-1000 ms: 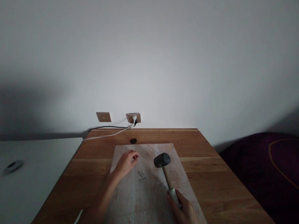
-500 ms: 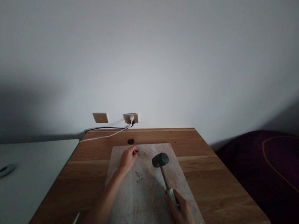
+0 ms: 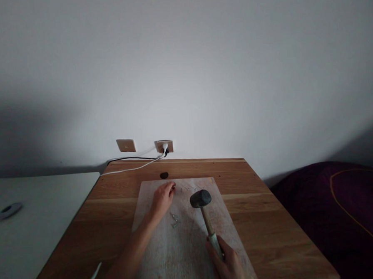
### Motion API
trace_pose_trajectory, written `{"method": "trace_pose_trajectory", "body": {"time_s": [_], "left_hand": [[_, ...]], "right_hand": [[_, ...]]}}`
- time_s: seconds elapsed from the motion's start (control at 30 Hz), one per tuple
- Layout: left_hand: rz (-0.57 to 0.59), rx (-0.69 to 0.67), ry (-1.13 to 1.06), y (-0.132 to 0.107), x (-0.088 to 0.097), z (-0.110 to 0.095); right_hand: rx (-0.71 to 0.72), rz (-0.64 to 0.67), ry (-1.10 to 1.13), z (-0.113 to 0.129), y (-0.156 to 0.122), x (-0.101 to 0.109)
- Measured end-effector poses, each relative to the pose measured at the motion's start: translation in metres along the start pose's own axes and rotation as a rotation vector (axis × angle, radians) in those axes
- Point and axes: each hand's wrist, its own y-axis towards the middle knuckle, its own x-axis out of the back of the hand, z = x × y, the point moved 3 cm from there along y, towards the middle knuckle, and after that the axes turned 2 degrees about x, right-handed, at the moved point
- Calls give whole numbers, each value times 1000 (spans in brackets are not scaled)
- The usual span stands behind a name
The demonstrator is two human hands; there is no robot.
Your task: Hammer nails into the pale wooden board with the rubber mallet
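My right hand (image 3: 227, 260) is wrapped around the pale grip of a rubber mallet (image 3: 201, 199) with a black head and wooden handle. The mallet head is held above the right part of a worn, whitish wooden board (image 3: 192, 255). Toward the board's far edge, my left hand (image 3: 163, 197) is closed in a pinch; whatever its fingertips hold is too small to make out. Just right of those fingertips, several thin nails (image 3: 188, 188) stand in a row along the board. A small pile of loose nails (image 3: 175, 220) lies mid-board, below my left hand.
The board rests on a wooden table (image 3: 272, 230) against a white wall. Cords run to a wall socket (image 3: 164, 146). At the left is a white surface (image 3: 47, 221) with a grey round object (image 3: 9, 211). A dark purple beanbag-like item (image 3: 328, 215) stands right.
My left hand has shifted very slightly right, along with a small shift of the whole view. The mallet stays in my right hand, almost still over the board.
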Motion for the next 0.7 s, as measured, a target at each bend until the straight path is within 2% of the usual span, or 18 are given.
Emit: {"method": "trace_pose_trajectory", "body": {"time_s": [0.17,0.47,0.7], "left_hand": [[-19,-52,71,-3,-1,-3],[-102,4,-122,1,-5,9],[-99,21,-162,4,-4,12]], "right_hand": [[6,-32,-11,-1,0,1],[2,-19,-19,-3,0,1],[-22,-23,-59,-11,2,1]]}}
